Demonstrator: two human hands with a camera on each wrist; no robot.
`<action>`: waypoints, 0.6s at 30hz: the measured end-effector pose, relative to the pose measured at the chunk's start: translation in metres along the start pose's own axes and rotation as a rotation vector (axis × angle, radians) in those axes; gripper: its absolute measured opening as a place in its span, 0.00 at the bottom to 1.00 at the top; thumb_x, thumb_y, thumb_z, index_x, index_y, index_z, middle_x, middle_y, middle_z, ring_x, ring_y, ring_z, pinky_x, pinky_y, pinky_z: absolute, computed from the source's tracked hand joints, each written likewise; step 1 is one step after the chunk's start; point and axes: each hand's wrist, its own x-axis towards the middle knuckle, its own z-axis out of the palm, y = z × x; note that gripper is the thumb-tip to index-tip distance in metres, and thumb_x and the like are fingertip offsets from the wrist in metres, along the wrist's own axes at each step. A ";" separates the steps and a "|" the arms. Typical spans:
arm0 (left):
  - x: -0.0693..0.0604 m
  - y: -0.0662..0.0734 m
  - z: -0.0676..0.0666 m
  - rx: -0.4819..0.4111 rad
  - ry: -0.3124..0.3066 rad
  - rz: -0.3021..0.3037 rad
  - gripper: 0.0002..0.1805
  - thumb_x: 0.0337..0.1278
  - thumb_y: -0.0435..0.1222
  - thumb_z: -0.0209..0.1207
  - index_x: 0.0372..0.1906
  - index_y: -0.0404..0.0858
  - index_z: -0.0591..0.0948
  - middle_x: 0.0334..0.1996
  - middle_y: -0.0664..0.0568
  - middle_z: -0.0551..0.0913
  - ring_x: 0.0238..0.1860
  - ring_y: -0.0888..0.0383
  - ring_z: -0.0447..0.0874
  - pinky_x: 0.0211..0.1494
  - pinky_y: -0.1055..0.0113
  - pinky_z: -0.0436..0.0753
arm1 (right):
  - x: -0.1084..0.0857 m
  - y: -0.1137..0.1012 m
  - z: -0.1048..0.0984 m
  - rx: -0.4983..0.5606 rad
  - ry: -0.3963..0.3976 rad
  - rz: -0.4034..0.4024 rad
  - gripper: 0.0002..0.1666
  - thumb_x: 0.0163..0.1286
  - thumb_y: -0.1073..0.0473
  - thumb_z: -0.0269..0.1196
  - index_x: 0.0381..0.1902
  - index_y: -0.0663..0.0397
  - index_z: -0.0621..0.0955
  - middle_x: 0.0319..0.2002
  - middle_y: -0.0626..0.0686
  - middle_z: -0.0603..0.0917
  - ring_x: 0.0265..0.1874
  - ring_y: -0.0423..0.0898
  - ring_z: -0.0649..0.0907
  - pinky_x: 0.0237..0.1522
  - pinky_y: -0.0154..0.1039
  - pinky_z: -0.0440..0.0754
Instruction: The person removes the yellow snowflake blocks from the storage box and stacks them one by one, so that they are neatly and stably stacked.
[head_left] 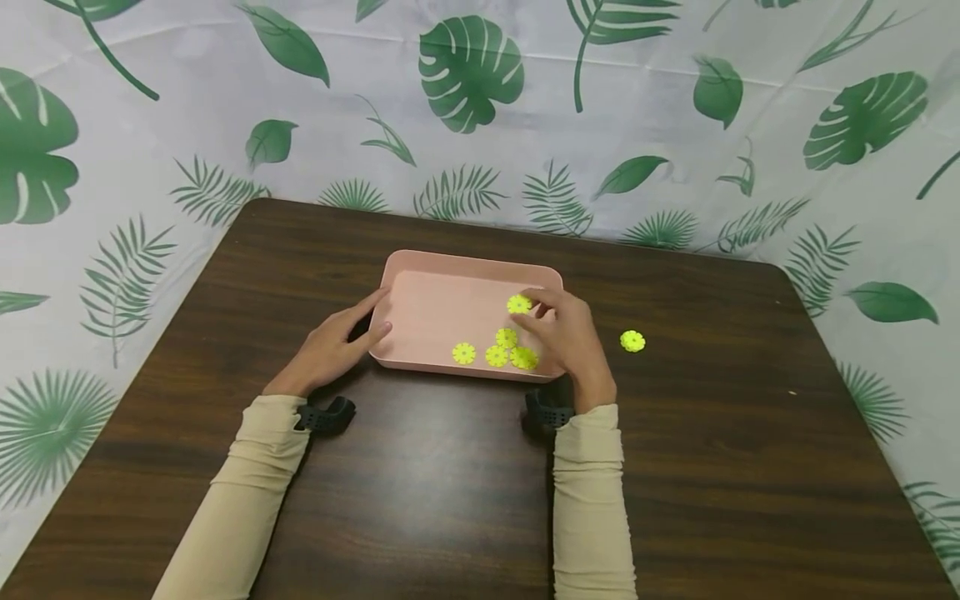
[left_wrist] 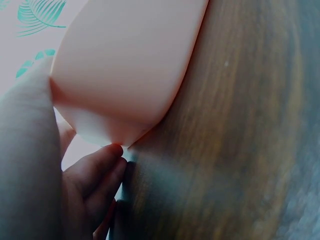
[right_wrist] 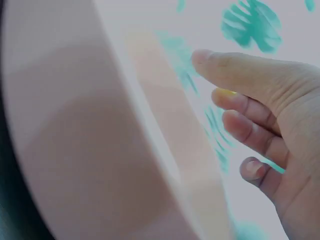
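Observation:
A shallow pink tray (head_left: 450, 312) sits on the dark table. My left hand (head_left: 330, 346) holds its left end, thumb over the rim and fingers against the outside; the left wrist view shows fingertips (left_wrist: 114, 150) touching the tray's lower corner. My right hand (head_left: 562, 329) is over the tray's right side. A yellow flower-shaped disc (head_left: 519, 304) appears beside its thumb and index finger. In the right wrist view the thumb and fingers stand apart with nothing between them. Several more yellow flower discs (head_left: 497, 356) lie along the tray's front right, some overlapping.
Another small pile of yellow flower discs (head_left: 632, 341) lies on the table (head_left: 712, 433) right of the tray. A white cloth with green leaf prints (head_left: 471, 73) hangs behind the table. A black band with a camera (head_left: 330, 415) is on each wrist.

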 end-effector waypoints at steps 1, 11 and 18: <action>0.000 0.000 0.000 0.000 0.001 0.001 0.38 0.77 0.61 0.48 0.84 0.61 0.51 0.81 0.47 0.57 0.79 0.40 0.56 0.76 0.33 0.57 | -0.003 0.006 -0.008 -0.001 0.044 0.010 0.22 0.65 0.61 0.75 0.56 0.63 0.87 0.38 0.59 0.84 0.37 0.54 0.80 0.38 0.42 0.78; 0.000 0.001 0.000 -0.001 -0.012 -0.012 0.39 0.77 0.61 0.47 0.84 0.61 0.50 0.82 0.47 0.55 0.80 0.38 0.54 0.75 0.31 0.56 | -0.048 0.078 -0.075 -0.089 0.316 0.237 0.22 0.69 0.57 0.73 0.56 0.65 0.86 0.40 0.62 0.84 0.37 0.46 0.78 0.41 0.31 0.73; -0.001 0.002 -0.001 -0.002 -0.019 -0.019 0.39 0.77 0.61 0.48 0.84 0.62 0.49 0.82 0.47 0.55 0.80 0.37 0.53 0.75 0.29 0.54 | -0.068 0.100 -0.086 -0.061 0.332 0.412 0.25 0.72 0.51 0.70 0.59 0.62 0.85 0.49 0.62 0.83 0.41 0.45 0.78 0.43 0.34 0.74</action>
